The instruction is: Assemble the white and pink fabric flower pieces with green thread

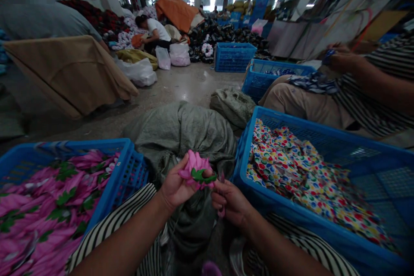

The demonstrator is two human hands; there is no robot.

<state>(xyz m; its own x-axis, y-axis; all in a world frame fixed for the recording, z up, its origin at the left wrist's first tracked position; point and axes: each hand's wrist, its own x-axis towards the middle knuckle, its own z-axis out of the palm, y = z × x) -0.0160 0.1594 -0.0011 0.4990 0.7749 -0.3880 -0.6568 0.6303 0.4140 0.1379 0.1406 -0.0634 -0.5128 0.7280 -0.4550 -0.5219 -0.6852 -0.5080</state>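
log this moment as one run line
left hand: holds pink fabric flower | right hand: holds pink strip | nearby: blue plastic crates

A blue crate (310, 131) holds dotted cloth (300, 177), probably cotton, beside a grey sack (181, 138).

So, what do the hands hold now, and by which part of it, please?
The left hand cups the petals of a pink fabric flower from the side; the right hand pinches its lower edge, but that grip is partly hidden.

Free gap between left crate (132, 172) and right crate (241, 159) (grey sack (181, 133) underneath)
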